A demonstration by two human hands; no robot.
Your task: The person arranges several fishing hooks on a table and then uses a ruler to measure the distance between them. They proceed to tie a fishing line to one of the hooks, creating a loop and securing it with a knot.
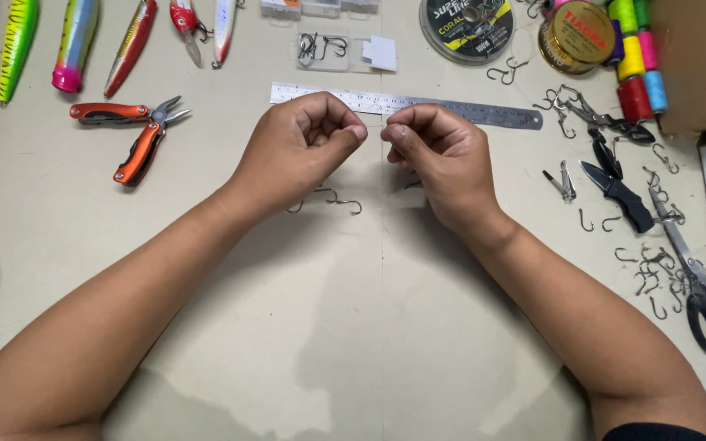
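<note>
Spanning the view, a pale worktop (pixel 353 343) carries the gear. Both hands hover over its middle: left hand (pixel 300 151) and right hand (pixel 439 159), fingers curled shut, pinched tips almost meeting; what they pinch is too fine to tell. Behind lies a steel ruler (pixel 484 113). Small fish hooks (pixel 338 200) lie beneath the left hand.
</note>
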